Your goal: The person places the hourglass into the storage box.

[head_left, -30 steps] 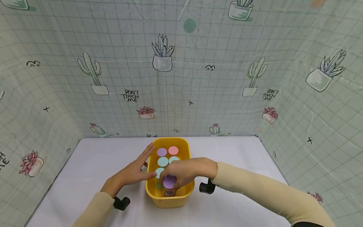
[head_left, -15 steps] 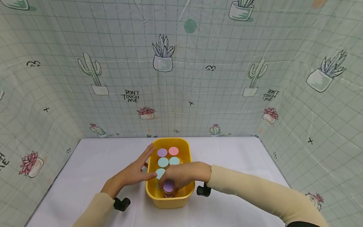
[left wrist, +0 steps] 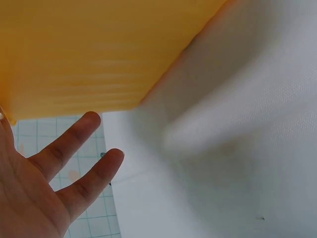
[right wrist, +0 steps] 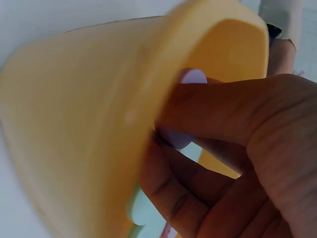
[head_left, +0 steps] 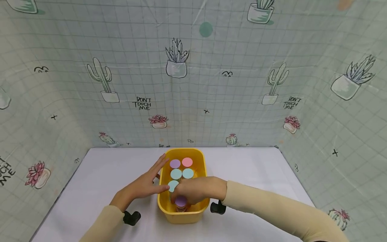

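Observation:
My right hand (head_left: pixel 196 191) reaches down into a yellow plastic tub (head_left: pixel 183 217) and grips a small jar with a round purple top (head_left: pixel 180 201) at its near end. In the right wrist view, the thumb lies across the purple top (right wrist: pixel 177 139) and the curled fingers are on its other side. Most of the jar's body is hidden by the hand and the tub wall. My left hand (head_left: pixel 145 185) lies along the tub's left rim with fingers spread and straight, its thumb tip close to a light blue top (head_left: pixel 173 185). The left wrist view shows two extended fingers (left wrist: pixel 89 186) beside the tub's outer wall.
Farther back in the tub stand jars with a purple top (head_left: pixel 175 164), a pink top (head_left: pixel 187 162) and light blue tops (head_left: pixel 176 174). The tub rests on a white table (head_left: pixel 242 168). Cactus-print cloth (head_left: pixel 193 84) hangs behind and at both sides.
My right hand has lowered the purple-topped jar deeper into the near end of the tub. The left hand keeps its place at the rim. The whole head view has shifted slightly.

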Available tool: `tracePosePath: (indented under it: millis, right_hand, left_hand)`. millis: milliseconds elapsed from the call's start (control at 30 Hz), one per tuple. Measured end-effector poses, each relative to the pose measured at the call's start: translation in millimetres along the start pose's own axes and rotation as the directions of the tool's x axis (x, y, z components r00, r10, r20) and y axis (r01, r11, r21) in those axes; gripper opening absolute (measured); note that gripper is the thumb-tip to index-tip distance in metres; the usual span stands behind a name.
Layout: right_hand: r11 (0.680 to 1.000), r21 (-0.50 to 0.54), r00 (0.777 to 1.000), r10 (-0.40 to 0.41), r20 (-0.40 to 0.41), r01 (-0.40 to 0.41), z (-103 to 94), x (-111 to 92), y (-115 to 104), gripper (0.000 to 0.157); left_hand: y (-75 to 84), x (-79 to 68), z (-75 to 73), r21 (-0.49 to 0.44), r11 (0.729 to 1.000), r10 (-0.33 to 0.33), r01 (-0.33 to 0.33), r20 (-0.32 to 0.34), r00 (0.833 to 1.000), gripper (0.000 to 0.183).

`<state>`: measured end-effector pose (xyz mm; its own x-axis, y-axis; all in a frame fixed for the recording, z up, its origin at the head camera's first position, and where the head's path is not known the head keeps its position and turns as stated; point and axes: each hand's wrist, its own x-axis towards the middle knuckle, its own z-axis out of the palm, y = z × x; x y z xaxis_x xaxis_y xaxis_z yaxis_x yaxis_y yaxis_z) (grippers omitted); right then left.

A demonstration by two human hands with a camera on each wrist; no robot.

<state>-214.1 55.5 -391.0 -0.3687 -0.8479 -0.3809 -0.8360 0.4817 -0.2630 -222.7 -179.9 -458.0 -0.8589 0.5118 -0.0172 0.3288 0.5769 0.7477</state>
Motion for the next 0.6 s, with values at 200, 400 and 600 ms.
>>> tracePosePath:
  millis: [200, 400, 600]
  right_hand:
    - [1.0, -0.018, 1.0, -0.017, -0.003, 0.017, 1.4, -1, 0, 0.041]
    - [0.998, -0.024, 0.998, -0.058, -0.027, 0.058, 1.3, -3, 1, 0.04]
    - [0.999, -0.001, 0.994, -0.033, -0.108, 0.034, -8.3, -18, 1, 0.037]
  left_hand:
    - [-0.4, 0.6, 1.4, 0.005, 1.0, -0.03, 0.03, 0.002, 1.0, 0.099]
    - [0.4, -0.6, 0.7, 0.013, 0.999, -0.038, 0.038, 0.004, 0.999, 0.101]
    - [1.9, -1.2, 0.3, 0.027, 0.999, -0.036, 0.035, 0.008, 0.999, 0.102]
